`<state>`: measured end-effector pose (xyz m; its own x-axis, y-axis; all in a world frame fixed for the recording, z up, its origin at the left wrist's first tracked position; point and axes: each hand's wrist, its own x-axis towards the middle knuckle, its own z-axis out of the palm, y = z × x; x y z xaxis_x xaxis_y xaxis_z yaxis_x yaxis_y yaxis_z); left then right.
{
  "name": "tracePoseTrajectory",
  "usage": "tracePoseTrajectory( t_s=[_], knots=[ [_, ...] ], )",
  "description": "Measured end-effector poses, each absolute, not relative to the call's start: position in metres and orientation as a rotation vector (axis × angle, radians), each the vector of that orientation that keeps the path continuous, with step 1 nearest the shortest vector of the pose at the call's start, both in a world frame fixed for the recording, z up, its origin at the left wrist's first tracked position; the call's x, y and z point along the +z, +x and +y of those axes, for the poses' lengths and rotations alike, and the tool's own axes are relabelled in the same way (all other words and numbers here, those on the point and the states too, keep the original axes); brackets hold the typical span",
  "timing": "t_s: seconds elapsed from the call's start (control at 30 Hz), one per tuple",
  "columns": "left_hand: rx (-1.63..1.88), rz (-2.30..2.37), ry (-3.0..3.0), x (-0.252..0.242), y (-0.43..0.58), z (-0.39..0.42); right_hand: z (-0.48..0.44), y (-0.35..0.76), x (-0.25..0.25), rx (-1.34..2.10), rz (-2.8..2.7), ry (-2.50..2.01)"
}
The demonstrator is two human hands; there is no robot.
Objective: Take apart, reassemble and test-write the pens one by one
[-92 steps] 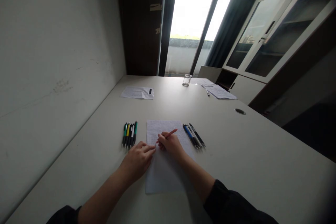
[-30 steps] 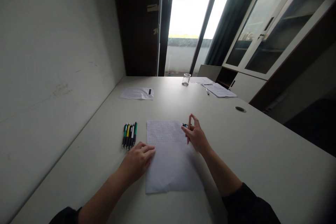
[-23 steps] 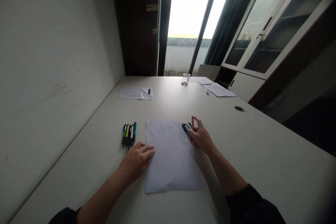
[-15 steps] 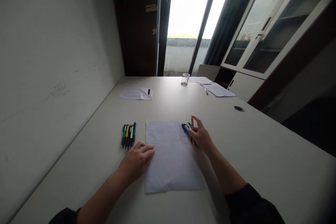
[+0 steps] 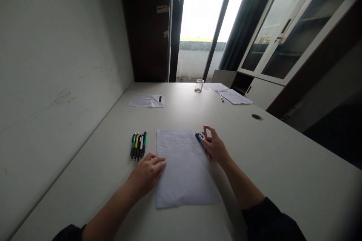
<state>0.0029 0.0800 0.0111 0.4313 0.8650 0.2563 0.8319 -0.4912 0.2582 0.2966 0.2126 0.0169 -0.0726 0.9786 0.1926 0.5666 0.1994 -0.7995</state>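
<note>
A sheet of paper (image 5: 185, 180) lies in front of me, its upper part filled with lines of handwriting. My left hand (image 5: 148, 167) rests on its left edge, fingers stretched out flat. Just beyond that hand, several pens (image 5: 138, 146) with green, yellow, black and white barrels lie side by side. At the sheet's right edge, my right hand (image 5: 214, 145) reaches over another group of pens (image 5: 199, 138), blue and white ones among them. Its index finger arches apart from the thumb, and the hand partly hides these pens. Whether its lower fingers touch a pen is unclear.
Farther off stand a clear glass (image 5: 199, 86) and a stack of papers (image 5: 234, 96) with a pen (image 5: 221, 98) beside it. Another sheet (image 5: 145, 100) lies at the far left. A round cable hole (image 5: 256, 117) is at right; a wall (image 5: 56, 83) borders the table's left.
My right hand has shifted slightly left over the pens beside the paper. My left hand stays where it was.
</note>
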Motion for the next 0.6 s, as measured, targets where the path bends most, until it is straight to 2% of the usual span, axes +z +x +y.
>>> tracePoseTrajectory(
  t_s=[0.6],
  knots=[
    [0.551,1.527,2.586,0.0097,0.0030,0.0812,0.2143,0.2953,0.0141,0.678,-1.786,-1.425]
  ],
)
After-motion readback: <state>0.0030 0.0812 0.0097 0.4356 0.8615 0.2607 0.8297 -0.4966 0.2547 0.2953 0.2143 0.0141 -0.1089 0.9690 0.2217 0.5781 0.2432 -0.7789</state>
